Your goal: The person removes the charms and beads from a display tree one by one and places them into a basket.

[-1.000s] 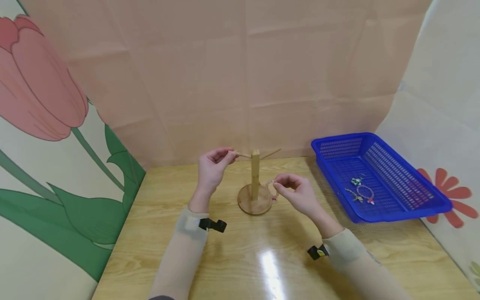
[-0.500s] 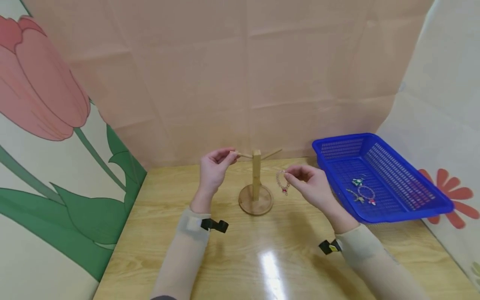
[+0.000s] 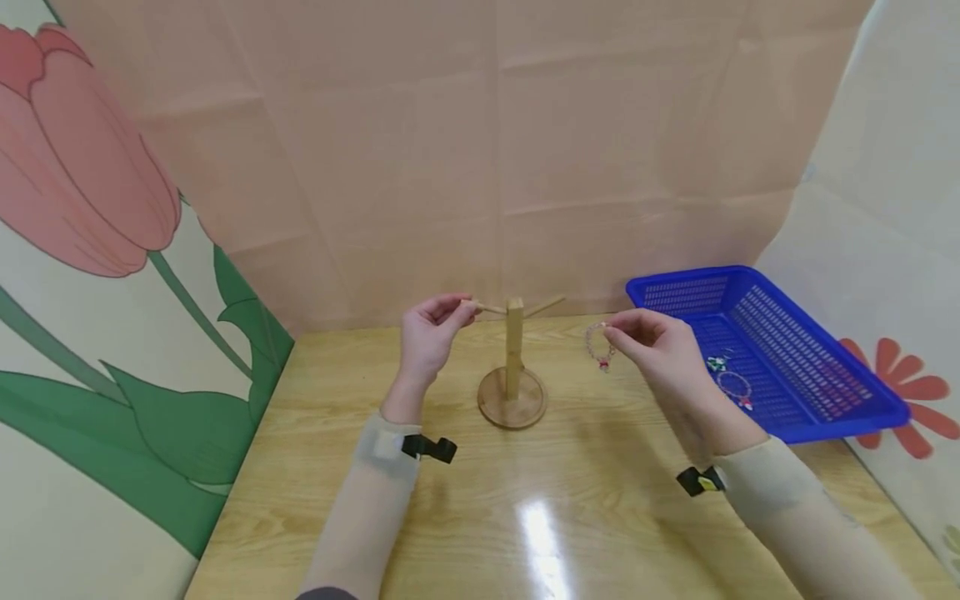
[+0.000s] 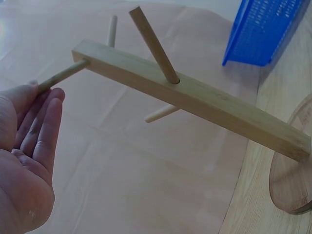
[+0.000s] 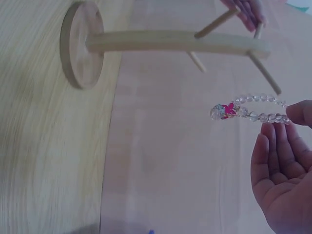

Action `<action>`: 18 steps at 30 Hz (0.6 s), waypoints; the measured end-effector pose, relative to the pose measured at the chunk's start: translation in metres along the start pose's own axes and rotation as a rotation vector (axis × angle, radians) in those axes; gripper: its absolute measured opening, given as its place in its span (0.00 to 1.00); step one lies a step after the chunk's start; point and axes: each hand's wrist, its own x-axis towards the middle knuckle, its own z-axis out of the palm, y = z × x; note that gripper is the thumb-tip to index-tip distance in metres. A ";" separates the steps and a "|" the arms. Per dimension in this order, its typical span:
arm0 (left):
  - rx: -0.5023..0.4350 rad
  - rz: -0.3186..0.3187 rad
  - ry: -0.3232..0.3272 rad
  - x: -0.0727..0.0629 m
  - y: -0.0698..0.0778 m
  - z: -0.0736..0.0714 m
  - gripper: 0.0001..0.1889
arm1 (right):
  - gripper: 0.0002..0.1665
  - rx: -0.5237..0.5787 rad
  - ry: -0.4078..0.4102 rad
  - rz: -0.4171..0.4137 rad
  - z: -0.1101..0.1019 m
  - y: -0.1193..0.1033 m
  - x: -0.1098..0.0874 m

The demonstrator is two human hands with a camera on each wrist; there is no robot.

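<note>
A wooden stand (image 3: 513,367) with a round base and thin pegs stands mid-table, also seen in the left wrist view (image 4: 195,97) and the right wrist view (image 5: 165,41). My left hand (image 3: 429,333) pinches the tip of the stand's left peg (image 3: 486,310) with curled fingers (image 4: 41,126). My right hand (image 3: 656,346) is raised between the stand and the basket and pinches a clear bead bracelet (image 3: 600,346) with a red charm, which hangs free (image 5: 248,109).
A blue mesh basket (image 3: 825,400) sits at the table's right edge with more bracelets (image 3: 727,379) inside. Paper walls close in the back and both sides. The wooden table (image 3: 540,517) stretches toward me.
My right hand has lifted the bracelet from beside the stand's base and carried it up and to the right, toward the basket. The left hand has kept its hold on the peg.
</note>
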 end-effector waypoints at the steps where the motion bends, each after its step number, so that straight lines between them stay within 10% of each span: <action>1: 0.003 -0.001 -0.002 0.000 0.000 0.000 0.12 | 0.18 -0.030 0.002 -0.010 -0.003 0.001 0.001; 18: -0.015 0.015 -0.015 0.001 -0.002 0.000 0.13 | 0.26 -0.246 0.013 0.072 -0.077 0.027 0.018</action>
